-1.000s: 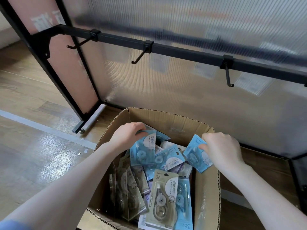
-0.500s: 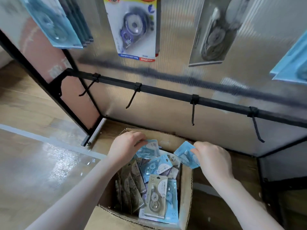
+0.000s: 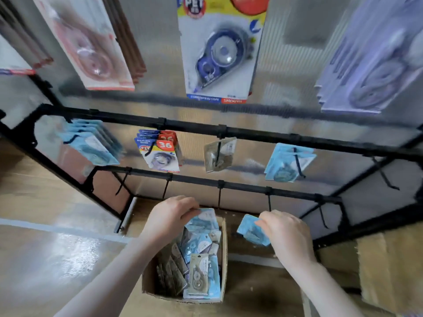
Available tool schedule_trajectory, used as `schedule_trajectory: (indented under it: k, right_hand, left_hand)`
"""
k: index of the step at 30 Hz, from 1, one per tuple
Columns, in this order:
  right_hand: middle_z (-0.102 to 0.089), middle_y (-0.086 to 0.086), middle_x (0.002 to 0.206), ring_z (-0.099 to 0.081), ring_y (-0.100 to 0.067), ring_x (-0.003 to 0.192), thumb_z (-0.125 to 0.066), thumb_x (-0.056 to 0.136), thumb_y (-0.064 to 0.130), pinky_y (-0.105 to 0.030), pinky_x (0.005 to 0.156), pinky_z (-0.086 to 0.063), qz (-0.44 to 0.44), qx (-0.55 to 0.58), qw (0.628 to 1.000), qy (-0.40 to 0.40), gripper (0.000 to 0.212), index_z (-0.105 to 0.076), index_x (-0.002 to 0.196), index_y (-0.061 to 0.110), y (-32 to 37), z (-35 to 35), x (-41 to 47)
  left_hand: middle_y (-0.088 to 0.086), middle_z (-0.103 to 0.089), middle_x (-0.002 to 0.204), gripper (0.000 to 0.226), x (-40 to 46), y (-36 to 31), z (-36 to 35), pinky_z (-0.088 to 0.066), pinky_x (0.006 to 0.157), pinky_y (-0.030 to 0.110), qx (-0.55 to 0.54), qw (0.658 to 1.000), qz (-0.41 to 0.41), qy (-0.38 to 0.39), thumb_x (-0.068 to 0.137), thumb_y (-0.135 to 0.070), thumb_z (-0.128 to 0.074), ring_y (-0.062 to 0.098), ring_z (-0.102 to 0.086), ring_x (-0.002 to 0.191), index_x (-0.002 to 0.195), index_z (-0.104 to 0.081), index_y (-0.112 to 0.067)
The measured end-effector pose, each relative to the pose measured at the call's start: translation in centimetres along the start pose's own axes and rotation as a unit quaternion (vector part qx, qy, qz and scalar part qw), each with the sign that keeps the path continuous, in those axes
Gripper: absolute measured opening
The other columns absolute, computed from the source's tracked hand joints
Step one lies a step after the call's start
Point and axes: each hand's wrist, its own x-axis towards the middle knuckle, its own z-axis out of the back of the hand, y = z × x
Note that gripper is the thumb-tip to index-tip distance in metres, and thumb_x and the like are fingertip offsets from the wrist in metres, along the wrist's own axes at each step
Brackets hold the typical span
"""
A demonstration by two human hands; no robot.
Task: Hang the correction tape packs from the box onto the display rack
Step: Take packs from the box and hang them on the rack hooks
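A cardboard box (image 3: pixel 224 259) on the floor holds several blue and beige correction tape packs (image 3: pixel 201 271). My left hand (image 3: pixel 169 216) grips a light blue pack (image 3: pixel 203 219) at the box's far end. My right hand (image 3: pixel 286 234) pinches another light blue pack (image 3: pixel 248 232), lifted clear of the box to its right. In front stands the black display rack (image 3: pixel 229 131). Its middle rail carries blue packs (image 3: pixel 91 143), yellow-and-blue packs (image 3: pixel 160 152), a beige pack (image 3: pixel 218 154) and blue packs (image 3: pixel 286 163). The lowest rail (image 3: pixel 242 186) has bare hooks just above my hands.
Larger packs hang from the rack's upper row: pink (image 3: pixel 91 49), blue-and-white (image 3: pixel 219 51), lilac (image 3: pixel 375 65). A ribbed translucent panel backs the rack. Wooden floor (image 3: pixel 57 259) spreads to the left. Flattened cardboard (image 3: pixel 389 266) lies at the right.
The view has tilted upward, so more rack rows with hanging packs are visible. Both hands have lifted their blue packs slightly out of the box; the right one has moved clear to the right.
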Motion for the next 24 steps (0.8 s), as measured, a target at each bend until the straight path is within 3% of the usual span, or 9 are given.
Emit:
schedule_trajectory:
  k: [5,12,17,21,24]
  right_hand:
    - [-0.05,-0.001,0.05,-0.051,-0.023,0.044,-0.083,0.062,0.01,-0.034,0.032,-0.04,0.011,0.016,0.999,-0.038,0.029,-0.055,0.056,0.013,-2.7,4.1,0.5]
    - [-0.062,-0.001,0.059,-0.059,-0.02,0.05,-0.091,0.045,0.01,-0.027,0.033,-0.041,0.023,0.011,0.998,-0.064,0.034,-0.065,0.066,0.013,-5.3,7.2,1.2]
    - [-0.065,-0.002,0.063,-0.062,-0.021,0.054,-0.086,0.061,0.016,-0.027,0.037,-0.046,0.034,0.033,0.993,-0.105,0.022,-0.065,0.066,0.012,-7.1,7.6,2.8]
    - [-0.066,-0.003,0.066,-0.063,-0.02,0.056,-0.082,0.068,0.018,-0.028,0.04,-0.045,0.055,0.034,0.992,-0.113,0.018,-0.065,0.067,0.012,-8.0,7.6,4.4]
    - [-0.066,-0.004,0.064,-0.063,-0.02,0.055,-0.085,0.062,0.017,-0.024,0.039,-0.042,0.078,0.022,0.991,-0.108,0.022,-0.064,0.065,0.011,-8.2,7.8,5.5]
  left_hand:
    - [-0.005,-0.063,0.071,0.028,1.4,-4.1,3.3,-0.044,0.054,0.027,0.029,0.999,-0.017,-0.022,0.081,-0.043,-0.051,0.018,-0.059,0.066,0.078,-0.066,-0.02]
    - [-0.007,-0.066,0.078,0.02,3.1,-7.7,4.2,-0.046,0.056,0.028,0.029,0.999,-0.029,-0.023,0.081,-0.035,-0.055,0.016,-0.061,0.069,0.084,-0.068,-0.021]
    - [-0.01,-0.064,0.074,0.008,3.9,-9.2,3.2,-0.034,0.051,0.014,0.033,0.998,-0.046,-0.024,0.081,-0.03,-0.058,0.012,-0.058,0.064,0.08,-0.063,-0.024]
    - [-0.008,-0.06,0.069,0.009,4.4,-9.7,2.2,-0.042,0.049,0.024,0.03,0.998,-0.052,-0.031,0.08,-0.028,-0.059,0.013,-0.056,0.06,0.076,-0.062,-0.02]
    - [-0.007,-0.06,0.067,0.008,4.8,-9.9,1.4,-0.038,0.047,0.022,0.034,0.997,-0.059,-0.033,0.079,-0.026,-0.061,0.013,-0.056,0.058,0.075,-0.063,-0.019]
